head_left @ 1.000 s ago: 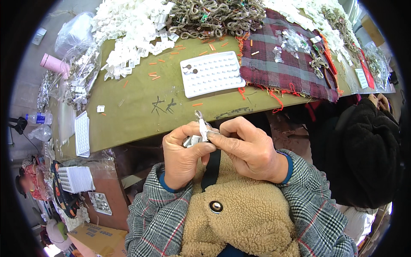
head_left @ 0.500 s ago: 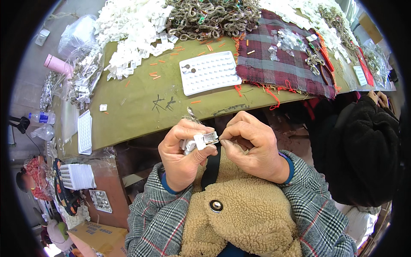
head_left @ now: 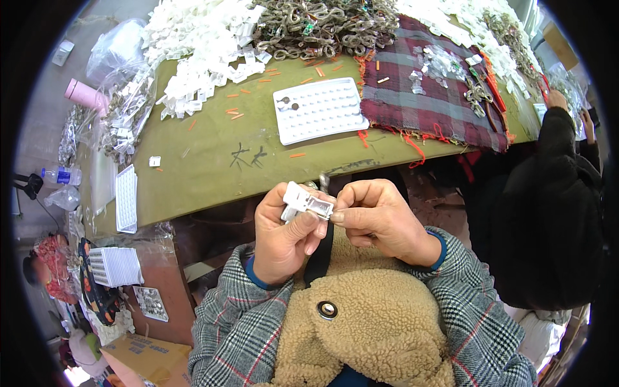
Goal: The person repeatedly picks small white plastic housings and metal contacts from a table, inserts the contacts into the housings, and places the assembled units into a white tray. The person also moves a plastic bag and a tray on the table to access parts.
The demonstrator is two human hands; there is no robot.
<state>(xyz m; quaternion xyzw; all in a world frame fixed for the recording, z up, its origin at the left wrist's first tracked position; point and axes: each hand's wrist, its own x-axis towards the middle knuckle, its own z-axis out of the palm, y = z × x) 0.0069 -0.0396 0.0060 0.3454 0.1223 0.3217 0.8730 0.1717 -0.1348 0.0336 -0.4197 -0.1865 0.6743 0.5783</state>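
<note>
My left hand [head_left: 281, 244] is closed around a small white plastic casing [head_left: 298, 201], held just off the table's near edge. Its clear, window-like end faces my right hand, and other white pieces lie bunched beneath it, partly hidden by the fingers. A short grey-brown cord [head_left: 324, 183] sticks up behind the casing. Thumb and forefinger of my right hand [head_left: 379, 216] pinch at the clear end of the casing. Whether some tiny part sits between those fingertips is hidden.
The green table [head_left: 213, 184] bears a pile of white casings [head_left: 193, 45], a heap of coiled cords [head_left: 322, 29], a white dimpled tray [head_left: 319, 122], orange strips and a plaid cloth [head_left: 419, 97]. At the right sits a co-worker in black [head_left: 548, 219].
The casing has turned in my left hand, showing its clear end more fully. My right hand has shifted slightly down. The co-worker's arm now stretches toward the table.
</note>
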